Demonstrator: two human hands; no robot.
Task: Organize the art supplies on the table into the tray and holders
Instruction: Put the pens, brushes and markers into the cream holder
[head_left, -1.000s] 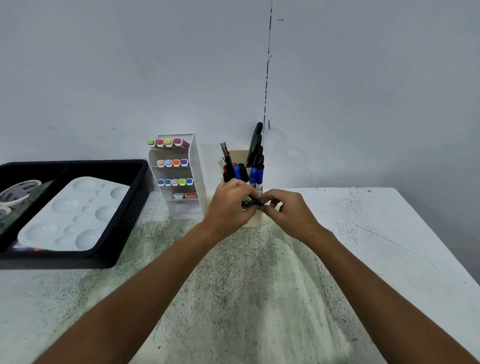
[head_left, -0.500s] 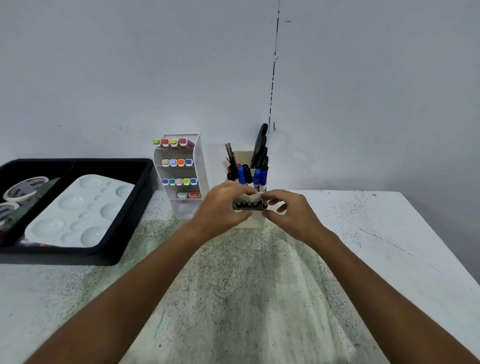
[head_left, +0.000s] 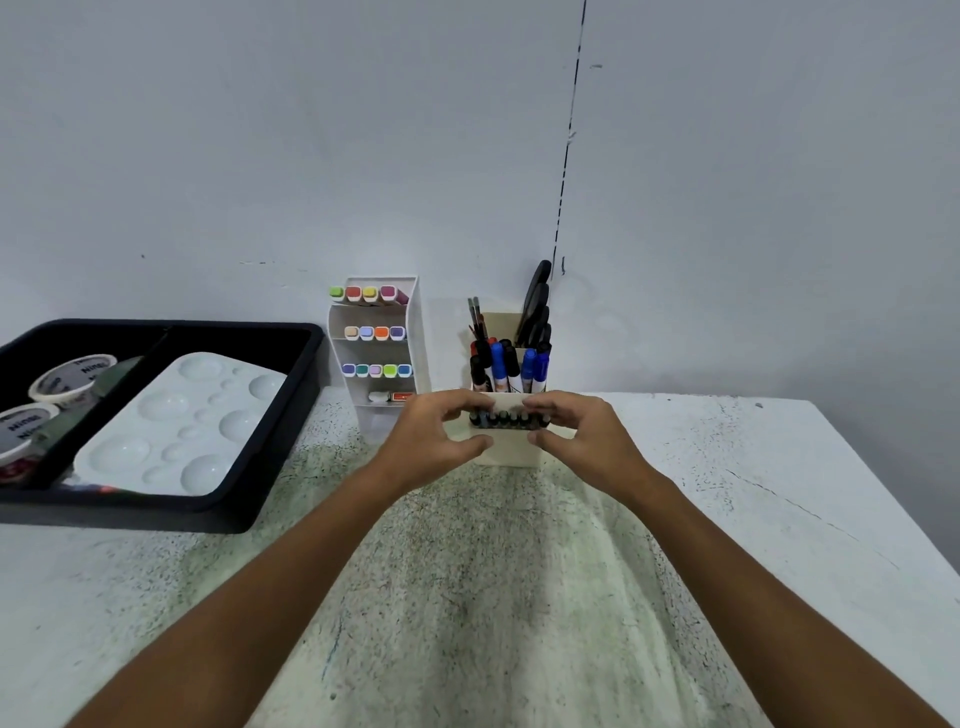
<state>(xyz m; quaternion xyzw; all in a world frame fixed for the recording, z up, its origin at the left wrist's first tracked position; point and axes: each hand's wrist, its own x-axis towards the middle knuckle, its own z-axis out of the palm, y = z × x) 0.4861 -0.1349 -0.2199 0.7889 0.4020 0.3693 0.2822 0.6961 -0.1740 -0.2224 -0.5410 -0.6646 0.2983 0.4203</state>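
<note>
A row of several black-capped pens is held level between my left hand and my right hand, just in front of the cream pen holder. That holder stands at the back of the table with blue, black and red markers, brushes and black scissors upright in it. Left of it a white tiered marker rack holds coloured markers. A black tray at the left contains a white paint palette and tape rolls.
The white, green-speckled table ends at its right edge near the wall. The grey wall rises directly behind the holders. Both forearms reach in from the bottom of the view.
The hands have drawn slightly apart and the bundle of pens, earlier bunched between the fingers, now shows as a level row in front of the holder.
</note>
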